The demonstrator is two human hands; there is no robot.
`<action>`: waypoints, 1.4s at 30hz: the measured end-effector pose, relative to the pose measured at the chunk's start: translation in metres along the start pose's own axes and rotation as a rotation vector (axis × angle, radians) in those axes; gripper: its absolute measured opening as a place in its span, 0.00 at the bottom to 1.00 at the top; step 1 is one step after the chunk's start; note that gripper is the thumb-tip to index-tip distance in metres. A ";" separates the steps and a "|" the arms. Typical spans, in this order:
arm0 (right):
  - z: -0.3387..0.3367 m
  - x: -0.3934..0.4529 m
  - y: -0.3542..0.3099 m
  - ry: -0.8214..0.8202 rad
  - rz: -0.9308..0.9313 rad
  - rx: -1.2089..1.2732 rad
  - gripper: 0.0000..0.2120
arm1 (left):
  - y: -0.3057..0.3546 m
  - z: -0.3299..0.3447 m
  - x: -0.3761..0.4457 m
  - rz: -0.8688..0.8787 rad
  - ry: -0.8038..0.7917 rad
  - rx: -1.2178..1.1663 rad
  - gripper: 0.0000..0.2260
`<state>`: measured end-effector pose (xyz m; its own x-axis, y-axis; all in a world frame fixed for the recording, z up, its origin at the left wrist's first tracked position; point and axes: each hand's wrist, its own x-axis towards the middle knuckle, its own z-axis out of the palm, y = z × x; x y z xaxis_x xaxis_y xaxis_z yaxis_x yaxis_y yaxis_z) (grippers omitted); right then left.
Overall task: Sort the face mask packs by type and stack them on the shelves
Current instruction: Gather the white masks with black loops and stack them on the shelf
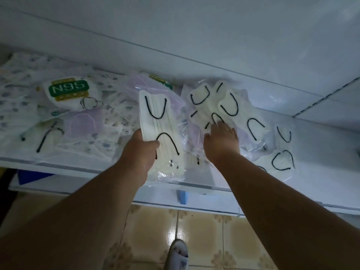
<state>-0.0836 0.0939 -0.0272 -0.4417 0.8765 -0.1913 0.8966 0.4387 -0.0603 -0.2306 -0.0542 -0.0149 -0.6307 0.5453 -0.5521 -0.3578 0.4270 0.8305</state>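
Note:
Face mask packs in clear plastic cover a white shelf (pixel 81 168). My left hand (pixel 143 148) grips a cream pack with black ear loops (pixel 157 121) by its near end, lifted a little over the pile. My right hand (pixel 222 140) rests flat, fingers spread, on a heap of similar cream packs with black loops (pixel 229 106). An N95 pack (pixel 68 91) with a green label lies at the left, a lilac mask pack (pixel 82 123) just below it. Patterned packs (pixel 17 90) fill the far left.
A white wall (pixel 194 36) backs the shelf, with a tiled side wall (pixel 341 102) at the right. A lower shelf edge (pixel 194 205) shows a blue item (pixel 183 196). Below is beige floor tile (pixel 204 236) and a sandalled foot (pixel 178 254).

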 end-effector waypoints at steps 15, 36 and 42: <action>0.006 -0.017 0.014 -0.163 -0.275 0.113 0.21 | -0.007 0.060 -0.013 -0.033 0.117 0.087 0.08; 0.006 -0.018 -0.002 0.005 0.051 0.593 0.08 | -0.035 0.061 -0.005 -0.042 0.123 0.012 0.18; -0.018 -0.058 0.008 -0.001 0.031 0.912 0.11 | -0.031 0.052 -0.005 -0.072 0.087 -0.107 0.14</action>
<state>-0.0516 0.0497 0.0015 -0.4174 0.8849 -0.2067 0.5852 0.0878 -0.8061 -0.1802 -0.0329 -0.0414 -0.6564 0.4494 -0.6060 -0.4727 0.3810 0.7946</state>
